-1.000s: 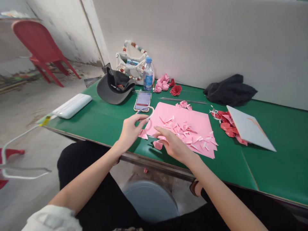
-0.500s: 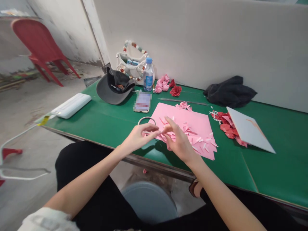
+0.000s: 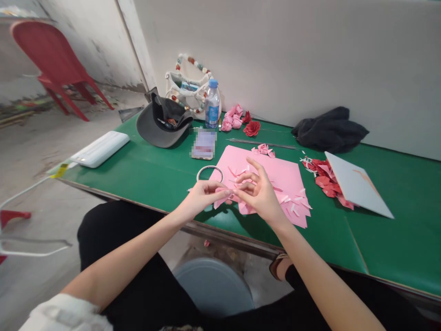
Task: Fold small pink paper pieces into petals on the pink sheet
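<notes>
Pink folded piece (image 3: 222, 196) was located between the two hands, above the near edge of the green table (image 3: 382, 179). The red chair (image 3: 51, 59) stood apart at the far left. On the tabletop, the pink sheet (image 3: 237, 158) lay partly blocked by loose paper and the right hand (image 3: 263, 197). At right, the white panel (image 3: 358, 184) rested tilted, covering part of the red paper pieces (image 3: 325, 181). Dark cloth (image 3: 330, 128) lay behind it. The cap (image 3: 165, 126), bottle (image 3: 212, 108) and phone (image 3: 204, 145) occupied the area beyond the left hand (image 3: 201, 197).

Left hand: thumb and fingers closed in a pinch on the piece. Right hand: thumb and a finger pinched its right end; index finger raised. A pale loop (image 3: 210, 167) rose just beyond the left hand; contact could not be determined. White strips (image 3: 294, 209) lay on the sheet.
</notes>
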### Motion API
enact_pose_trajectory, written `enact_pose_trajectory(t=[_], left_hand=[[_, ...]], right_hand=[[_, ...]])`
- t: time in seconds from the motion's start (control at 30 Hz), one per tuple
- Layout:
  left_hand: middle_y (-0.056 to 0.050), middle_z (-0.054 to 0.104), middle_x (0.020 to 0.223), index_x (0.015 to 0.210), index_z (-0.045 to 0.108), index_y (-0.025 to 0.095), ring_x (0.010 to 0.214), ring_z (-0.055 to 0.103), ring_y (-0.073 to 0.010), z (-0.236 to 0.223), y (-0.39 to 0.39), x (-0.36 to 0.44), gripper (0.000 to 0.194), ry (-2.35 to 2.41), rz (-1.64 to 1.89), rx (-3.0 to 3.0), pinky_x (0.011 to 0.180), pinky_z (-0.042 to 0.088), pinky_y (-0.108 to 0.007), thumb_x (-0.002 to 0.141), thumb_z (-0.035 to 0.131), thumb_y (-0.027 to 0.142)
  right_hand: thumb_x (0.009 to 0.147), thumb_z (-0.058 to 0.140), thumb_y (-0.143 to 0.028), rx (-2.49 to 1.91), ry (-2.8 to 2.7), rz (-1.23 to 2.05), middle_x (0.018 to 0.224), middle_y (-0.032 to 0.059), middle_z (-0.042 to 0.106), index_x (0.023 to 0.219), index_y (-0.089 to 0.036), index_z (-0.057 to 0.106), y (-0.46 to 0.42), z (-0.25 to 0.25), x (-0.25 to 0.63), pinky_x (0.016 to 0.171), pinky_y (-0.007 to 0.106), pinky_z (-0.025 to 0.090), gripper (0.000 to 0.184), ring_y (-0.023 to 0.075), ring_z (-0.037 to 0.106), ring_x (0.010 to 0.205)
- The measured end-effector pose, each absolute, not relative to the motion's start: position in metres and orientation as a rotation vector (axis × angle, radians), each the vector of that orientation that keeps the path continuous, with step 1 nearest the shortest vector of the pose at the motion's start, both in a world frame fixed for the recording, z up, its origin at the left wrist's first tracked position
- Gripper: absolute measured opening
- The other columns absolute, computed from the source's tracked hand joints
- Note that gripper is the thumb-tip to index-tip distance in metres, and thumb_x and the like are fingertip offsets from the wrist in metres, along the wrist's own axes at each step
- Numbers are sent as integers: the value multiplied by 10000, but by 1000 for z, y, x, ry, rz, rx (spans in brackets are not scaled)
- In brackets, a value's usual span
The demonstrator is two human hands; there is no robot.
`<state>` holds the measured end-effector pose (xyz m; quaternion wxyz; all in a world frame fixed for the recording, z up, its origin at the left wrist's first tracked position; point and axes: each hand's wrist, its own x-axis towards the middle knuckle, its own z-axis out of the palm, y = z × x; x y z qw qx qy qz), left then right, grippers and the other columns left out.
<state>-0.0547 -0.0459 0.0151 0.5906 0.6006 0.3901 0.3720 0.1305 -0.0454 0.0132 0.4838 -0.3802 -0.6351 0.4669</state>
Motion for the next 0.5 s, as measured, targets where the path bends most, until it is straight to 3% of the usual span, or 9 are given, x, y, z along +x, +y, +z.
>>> enact_pose_trajectory(t=[0.23, 0.5], left_hand=[[-33, 665, 624, 796, 699, 126, 564, 592, -142, 14, -46, -54, 280, 976, 979, 1368, 515, 434, -238, 756, 669, 401], [-42, 698, 672, 873, 719, 131, 527, 554, -115, 13, -48, -53, 295, 938, 940, 1394, 520, 435, -238, 769, 657, 400]], right_hand=[[773, 661, -247, -949, -1451, 1057, 841, -3, 597, 1259, -244, 400, -48, 21, 127, 827, 342, 541, 551, 152, 635, 857], [707, 730, -295, -997, -1410, 1356, 772, -17, 623, 1105, -207, 487, -49, 24, 131, 702, 286, 538, 474, 130, 634, 733]])
